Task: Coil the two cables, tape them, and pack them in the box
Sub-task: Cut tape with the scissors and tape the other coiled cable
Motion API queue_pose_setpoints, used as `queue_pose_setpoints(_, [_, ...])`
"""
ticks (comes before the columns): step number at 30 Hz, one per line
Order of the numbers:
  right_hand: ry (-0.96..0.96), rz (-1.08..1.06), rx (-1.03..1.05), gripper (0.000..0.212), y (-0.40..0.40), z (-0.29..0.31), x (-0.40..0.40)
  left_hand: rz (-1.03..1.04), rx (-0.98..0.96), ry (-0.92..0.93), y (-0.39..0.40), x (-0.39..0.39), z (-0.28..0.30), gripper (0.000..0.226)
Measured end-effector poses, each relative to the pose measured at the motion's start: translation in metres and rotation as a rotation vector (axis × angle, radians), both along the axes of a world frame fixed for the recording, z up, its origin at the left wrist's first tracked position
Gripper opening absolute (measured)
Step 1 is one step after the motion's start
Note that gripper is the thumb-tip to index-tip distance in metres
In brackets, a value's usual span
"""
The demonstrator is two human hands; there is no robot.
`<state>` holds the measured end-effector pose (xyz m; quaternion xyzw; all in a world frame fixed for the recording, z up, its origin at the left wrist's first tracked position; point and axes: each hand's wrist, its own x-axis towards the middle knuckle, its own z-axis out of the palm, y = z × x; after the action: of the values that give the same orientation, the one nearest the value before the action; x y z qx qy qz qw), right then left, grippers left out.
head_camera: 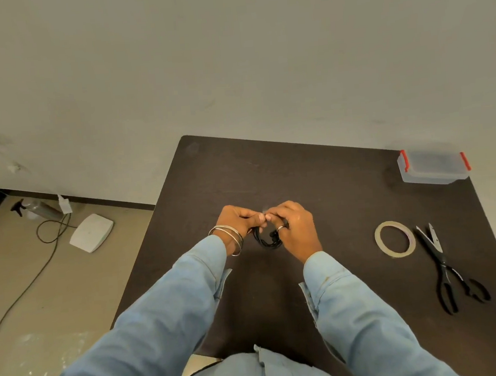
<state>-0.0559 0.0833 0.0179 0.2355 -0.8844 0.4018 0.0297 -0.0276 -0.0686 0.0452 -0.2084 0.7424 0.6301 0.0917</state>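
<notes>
A small coil of black cable [265, 239] hangs between both my hands over the middle of the dark table [314, 176]. My left hand [236, 220], with bangles on the wrist, grips the coil's left side. My right hand [293, 224], wearing a ring, grips its right side. The fingertips of the two hands meet above the coil, pinching something small that I cannot make out. A roll of tape [395, 238] lies flat to the right. A clear plastic box [433, 166] with red clips stands shut at the far right corner. Only one cable shows.
Black-handled scissors [446, 272] lie right of the tape, blades pointing away. The table's left edge drops to the floor, where a white flat device [91, 232], a spray bottle [37, 208] and a trailing cord [25, 291] lie. A pale wall stands behind the table.
</notes>
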Motion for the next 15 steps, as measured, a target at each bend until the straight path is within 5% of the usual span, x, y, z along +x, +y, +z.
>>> queue_pose_setpoints(7, [-0.237,-0.263,-0.283,0.012,-0.005,0.014,0.004,0.091,0.173,-0.079,0.006,0.004,0.003,0.008])
queue_pose_setpoints(15, [0.049,-0.042,-0.022,0.013,-0.004,0.003,-0.001,0.139,0.252,-0.098,0.000,0.001,0.007,0.007])
